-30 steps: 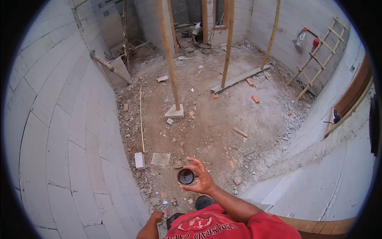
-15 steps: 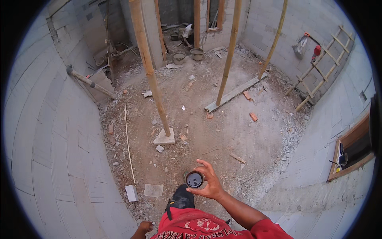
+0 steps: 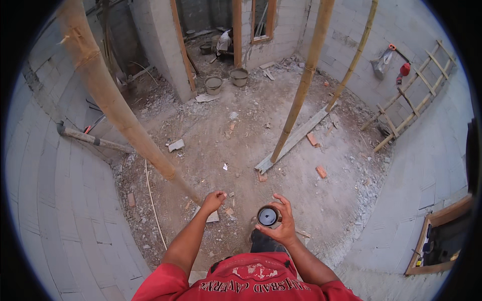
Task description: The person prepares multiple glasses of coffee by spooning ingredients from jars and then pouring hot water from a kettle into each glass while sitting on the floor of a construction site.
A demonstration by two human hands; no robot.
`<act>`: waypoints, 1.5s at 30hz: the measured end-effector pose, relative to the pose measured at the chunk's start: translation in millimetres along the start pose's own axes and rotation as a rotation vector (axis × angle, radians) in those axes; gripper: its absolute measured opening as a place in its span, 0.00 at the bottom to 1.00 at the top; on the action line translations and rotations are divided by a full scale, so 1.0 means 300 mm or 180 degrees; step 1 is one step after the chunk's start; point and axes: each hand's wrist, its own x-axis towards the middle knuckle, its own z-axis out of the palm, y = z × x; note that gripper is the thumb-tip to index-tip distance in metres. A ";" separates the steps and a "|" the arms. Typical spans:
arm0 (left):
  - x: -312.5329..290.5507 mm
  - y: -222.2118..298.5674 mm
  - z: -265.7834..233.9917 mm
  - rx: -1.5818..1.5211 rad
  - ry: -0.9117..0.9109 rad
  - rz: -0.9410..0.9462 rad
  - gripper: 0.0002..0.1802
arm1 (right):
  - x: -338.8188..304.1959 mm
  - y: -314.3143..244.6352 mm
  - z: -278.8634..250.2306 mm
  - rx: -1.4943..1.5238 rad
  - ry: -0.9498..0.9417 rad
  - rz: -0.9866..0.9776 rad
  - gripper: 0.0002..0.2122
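Observation:
My right hand (image 3: pixel 284 223) is wrapped round the side of a round cup (image 3: pixel 267 215), thumb and fingers on either side of its rim. Dark liquid with a bright reflection shows inside the cup, which is held upright in front of my body. To its left, my left hand (image 3: pixel 215 201) is raised with its fingers curled together. Whatever it may hold is too small or hidden to make out. Beside that hand, the lower end of a thick bamboo pole (image 3: pixel 135 133) comes down to a pale block (image 3: pixel 213 217), partly covered by my left forearm.
Another bamboo pole (image 3: pixel 303 85) and a thinner one (image 3: pixel 355 55) stand on a long board (image 3: pixel 293 138). Broken bricks (image 3: pixel 321 172) and rubble lie about the dirt floor. Buckets (image 3: pixel 213 85) stand near the doorway. A bamboo ladder (image 3: pixel 419 93) leans at the right wall, near a window frame (image 3: pixel 437 236).
My left hand has risen from the lower edge to beside the thick pole. The cup in my right hand has shifted right. I have come closer to the poles.

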 end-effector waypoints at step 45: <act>3.781 1.235 -1.033 0.0185 -0.0238 -0.0520 0.17 | 3.941 1.714 -0.038 -0.0011 0.1265 0.0552 0.30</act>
